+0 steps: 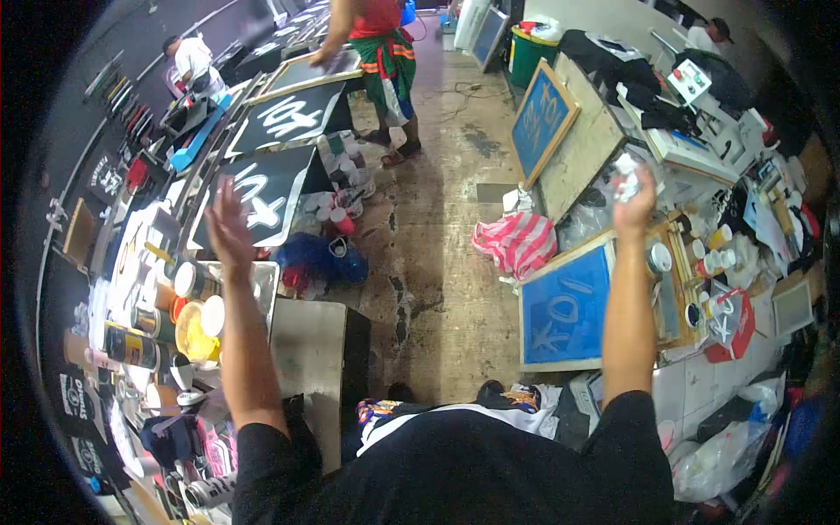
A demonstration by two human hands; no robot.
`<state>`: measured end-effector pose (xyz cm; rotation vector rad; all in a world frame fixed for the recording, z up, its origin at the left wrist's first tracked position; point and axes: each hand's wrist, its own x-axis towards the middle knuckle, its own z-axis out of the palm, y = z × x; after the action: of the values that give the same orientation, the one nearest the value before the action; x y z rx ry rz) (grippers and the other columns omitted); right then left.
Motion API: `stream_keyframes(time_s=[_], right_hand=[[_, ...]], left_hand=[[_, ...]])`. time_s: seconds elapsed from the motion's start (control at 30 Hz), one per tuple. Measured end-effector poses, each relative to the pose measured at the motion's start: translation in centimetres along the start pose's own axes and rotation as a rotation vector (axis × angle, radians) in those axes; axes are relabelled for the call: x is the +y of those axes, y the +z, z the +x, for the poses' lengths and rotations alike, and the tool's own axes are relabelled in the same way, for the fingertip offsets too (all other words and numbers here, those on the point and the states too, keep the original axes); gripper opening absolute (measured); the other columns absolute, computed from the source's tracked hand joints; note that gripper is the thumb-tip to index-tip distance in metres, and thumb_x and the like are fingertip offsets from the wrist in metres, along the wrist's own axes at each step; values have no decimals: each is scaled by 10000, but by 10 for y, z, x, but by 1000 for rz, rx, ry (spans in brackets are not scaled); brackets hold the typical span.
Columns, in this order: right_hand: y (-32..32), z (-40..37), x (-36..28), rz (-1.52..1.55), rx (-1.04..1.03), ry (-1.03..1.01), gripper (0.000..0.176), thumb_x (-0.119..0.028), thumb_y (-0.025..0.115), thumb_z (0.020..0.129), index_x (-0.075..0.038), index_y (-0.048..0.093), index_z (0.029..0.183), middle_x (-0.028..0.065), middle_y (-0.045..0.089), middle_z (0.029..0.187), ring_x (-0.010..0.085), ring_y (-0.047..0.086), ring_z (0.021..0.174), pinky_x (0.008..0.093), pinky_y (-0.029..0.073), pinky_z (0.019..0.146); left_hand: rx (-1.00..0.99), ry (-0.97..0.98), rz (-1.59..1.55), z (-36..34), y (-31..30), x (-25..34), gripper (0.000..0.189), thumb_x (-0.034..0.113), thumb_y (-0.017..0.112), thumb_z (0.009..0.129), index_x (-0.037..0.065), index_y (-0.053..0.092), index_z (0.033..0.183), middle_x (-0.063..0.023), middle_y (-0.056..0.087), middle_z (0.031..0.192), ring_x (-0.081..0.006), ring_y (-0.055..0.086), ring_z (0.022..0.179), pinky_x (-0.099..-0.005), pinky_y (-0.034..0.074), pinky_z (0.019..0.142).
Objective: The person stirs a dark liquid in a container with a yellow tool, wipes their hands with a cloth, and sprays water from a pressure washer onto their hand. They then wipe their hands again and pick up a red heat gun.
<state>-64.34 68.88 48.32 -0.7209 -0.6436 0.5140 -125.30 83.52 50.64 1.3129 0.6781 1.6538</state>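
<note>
My left hand (231, 229) is raised with its fingers stretched out and nothing in it. In this view it overlaps the edge of a black shirt panel with white lettering (267, 197) on the long printing table. Below that hand stand paint tubs, among them a yellow one (198, 337). My right hand (636, 203) is held up on the other side, its fingers closed around a crumpled white wad (627, 173) that looks like tissue or cloth. Beneath my right forearm leans a blue printing screen (567, 308) with pale lettering.
A second blue screen (544, 118) in a wooden frame leans against a board on the right. A striped pink bag (516, 243) lies on the floor. Ahead, a person in a red top (378, 22) reaches over a screen frame (306, 72). Other people work at both sides.
</note>
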Motion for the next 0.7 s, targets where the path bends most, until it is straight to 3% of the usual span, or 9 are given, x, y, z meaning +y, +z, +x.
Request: stream_keyframes(time_s=[0.07,0.13,0.23,0.33,0.4,0.5,0.63,0.7], right_hand=[[-31,-25,44,122,178,153,155,-256,467,792,-111,500,835,20,501,656,140,488,503,285,433,498],[-55,-51,77,59,126,244,147,-253,476,810,-118,513,855,23,535,680,134,496,510,260,421,471],[-98,-101,123,-247,111,443,198,-268,474,837,-94,555,886,14,548,711,112,519,542,241,418,452],[-136,-146,154,-308,157,605,259,-283,458,851,-67,580,927,51,593,772,128,541,570,243,424,426],[-143,-166,163,-458,131,592,214,-234,454,823,-64,574,874,51,576,711,121,517,518,238,406,428],[-143,-173,176,-603,11,420,190,-201,451,798,-56,568,832,47,558,680,116,499,490,235,396,430],[-129,-164,207,-571,21,301,183,-184,455,783,-44,568,815,33,541,673,100,489,498,229,381,429],[-129,-162,229,-578,24,107,188,-179,460,784,-29,569,819,30,536,706,100,495,579,228,388,501]], left_hand=[[-61,-176,-76,-31,5,-48,739,600,246,876,87,197,1405,-129,181,1460,-265,156,1347,-488,69,1062],[-158,-299,-33,-51,0,-96,734,626,238,861,172,126,1427,-120,123,1477,-267,79,1365,-488,6,1059],[-88,-612,10,-98,-24,-169,787,666,239,840,175,62,1430,-116,18,1489,-279,-6,1370,-537,-80,1030],[-88,-717,90,-148,-27,-210,875,726,292,789,191,27,1429,-128,-9,1486,-326,-10,1362,-549,-73,1030],[-102,-812,79,-162,-49,-240,771,668,280,837,234,48,1430,-112,15,1489,-307,13,1365,-537,-35,1044],[-153,-684,154,-161,-38,-231,741,650,254,850,225,74,1430,-132,32,1485,-324,27,1363,-563,-29,1034],[-207,-488,144,-146,-55,-254,706,628,224,867,220,104,1429,-108,70,1487,-313,58,1362,-546,-3,1039],[-164,-432,85,-144,-50,-252,704,619,228,871,202,123,1428,-107,104,1482,-298,82,1360,-534,-1,1043]])
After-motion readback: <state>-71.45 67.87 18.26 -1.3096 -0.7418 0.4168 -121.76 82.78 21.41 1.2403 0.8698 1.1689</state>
